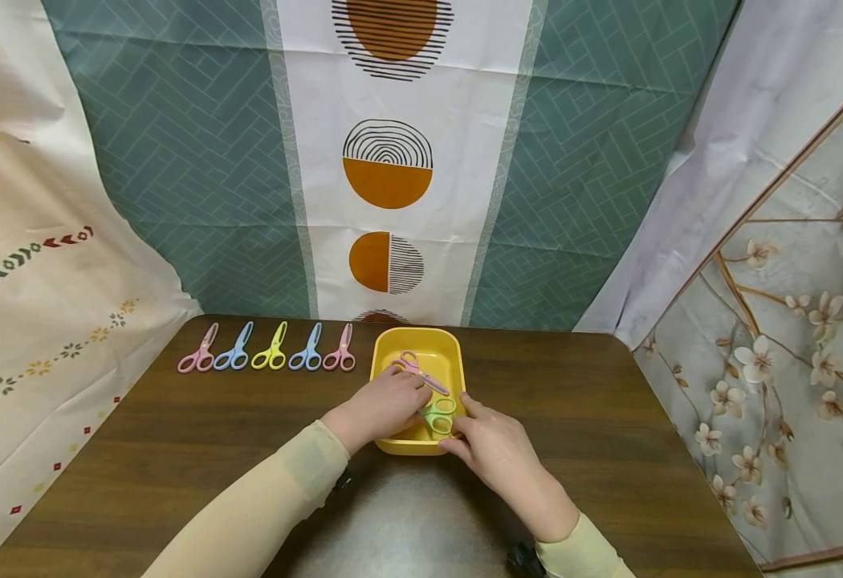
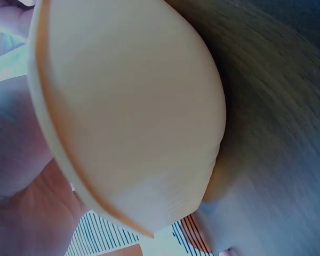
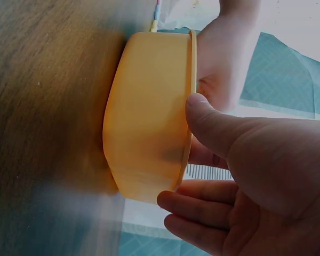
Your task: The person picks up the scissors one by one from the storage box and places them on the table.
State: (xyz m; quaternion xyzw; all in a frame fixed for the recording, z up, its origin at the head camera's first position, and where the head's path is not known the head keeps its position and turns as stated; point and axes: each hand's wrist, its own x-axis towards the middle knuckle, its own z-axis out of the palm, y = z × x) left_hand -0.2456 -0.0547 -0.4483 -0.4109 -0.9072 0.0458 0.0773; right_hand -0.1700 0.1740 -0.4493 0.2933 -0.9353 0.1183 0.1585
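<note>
A yellow plastic tray (image 1: 409, 448) stands on the table, holding pink scissors (image 1: 433, 384) and green scissors (image 1: 439, 425). My left hand (image 1: 387, 404) reaches over its left side into it, close to both scissors. Its fingertips are hidden, so whether they pinch anything does not show. My right hand (image 1: 502, 449) grips the tray at the near right. In the right wrist view, the thumb of this right hand (image 3: 245, 176) lies on the rim, and the other fingers reach the tray (image 3: 146, 101) farther along. The tray's outer wall (image 2: 133, 117) fills the left wrist view.
Left of the tray, a row of scissors lines the table's back edge: pink (image 1: 198, 353), blue (image 1: 234, 351), yellow (image 1: 270, 351), another blue (image 1: 307, 352) and another pink (image 1: 340, 351). Patterned cloth (image 1: 392, 265) hangs behind the brown wooden table (image 1: 573, 401).
</note>
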